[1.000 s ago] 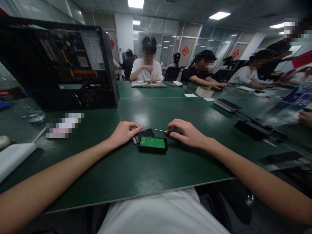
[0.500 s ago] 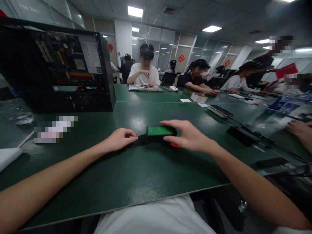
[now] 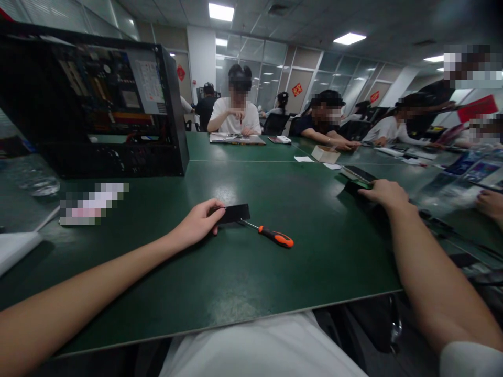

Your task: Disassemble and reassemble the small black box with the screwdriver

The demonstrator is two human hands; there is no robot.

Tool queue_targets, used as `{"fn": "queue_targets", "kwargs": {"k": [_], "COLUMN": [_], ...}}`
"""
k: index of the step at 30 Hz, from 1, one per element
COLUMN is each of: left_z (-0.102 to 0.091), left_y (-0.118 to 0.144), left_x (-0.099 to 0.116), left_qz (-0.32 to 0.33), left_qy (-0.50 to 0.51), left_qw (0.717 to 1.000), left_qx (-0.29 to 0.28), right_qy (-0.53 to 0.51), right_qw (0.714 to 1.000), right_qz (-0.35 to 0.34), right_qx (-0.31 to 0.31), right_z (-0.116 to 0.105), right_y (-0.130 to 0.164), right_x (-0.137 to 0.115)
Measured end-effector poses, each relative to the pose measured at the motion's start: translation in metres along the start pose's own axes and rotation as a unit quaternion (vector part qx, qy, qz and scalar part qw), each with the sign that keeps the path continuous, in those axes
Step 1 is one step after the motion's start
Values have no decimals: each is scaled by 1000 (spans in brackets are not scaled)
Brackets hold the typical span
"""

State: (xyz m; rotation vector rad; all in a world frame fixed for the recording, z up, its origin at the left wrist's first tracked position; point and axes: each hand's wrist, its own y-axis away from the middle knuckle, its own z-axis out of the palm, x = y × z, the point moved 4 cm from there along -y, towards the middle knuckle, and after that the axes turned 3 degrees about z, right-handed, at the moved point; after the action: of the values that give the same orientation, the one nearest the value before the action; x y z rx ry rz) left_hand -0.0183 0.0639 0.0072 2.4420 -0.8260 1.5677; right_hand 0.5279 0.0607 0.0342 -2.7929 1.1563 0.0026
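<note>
My left hand is closed on one end of a thin black flat plate, held low over the green table. A screwdriver with an orange and black handle lies in front of it, the tip of its shaft by the plate's lower edge. Out to the right, my right hand has its fingers around a dark flat case. That case is beside a flat device with a black top; whether the two touch I cannot tell. My hand hides part of the case.
An open computer case stands at the left, near a white box and a blurred-out flat item. A small open carton and papers lie farther back. Cables run along the right. Several people sit around the table.
My right hand has carried the dark case with the green face away to the right. The black plate stays in my left hand. The screwdriver is now fully uncovered.
</note>
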Motion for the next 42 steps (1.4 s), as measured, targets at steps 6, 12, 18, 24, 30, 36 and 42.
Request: {"fn": "queue_targets", "kwargs": {"k": [6, 12, 18, 24, 30, 36, 42], "left_z": [17, 27, 31, 35, 39, 43, 46], "left_y": [8, 9, 15, 20, 23, 25, 31], "left_x": [12, 18, 23, 31, 37, 36, 40], "left_qz": [11, 8, 52, 91, 129, 151, 217], "left_qy": [60, 122, 88, 6, -75, -61, -127], "left_qw": [998, 992, 995, 996, 988, 982, 956], "left_qx": [-14, -23, -3, -13, -48, -91, -148], "right_qy": [-33, -194, -403, -376, -393, -259, -124], "right_qw": [999, 945, 703, 662, 637, 623, 918], "right_qz": [-16, -255, -549, -530, -541, -611, -368], "right_qx": [-16, 72, -206, -373, -384, -414, -74], "right_z": [-7, -40, -19, -4, -2, -24, -45], "right_y": [-3, 78, 228, 271, 271, 222, 53], "right_x": [-6, -103, -192, -195, -198, -176, -87]}}
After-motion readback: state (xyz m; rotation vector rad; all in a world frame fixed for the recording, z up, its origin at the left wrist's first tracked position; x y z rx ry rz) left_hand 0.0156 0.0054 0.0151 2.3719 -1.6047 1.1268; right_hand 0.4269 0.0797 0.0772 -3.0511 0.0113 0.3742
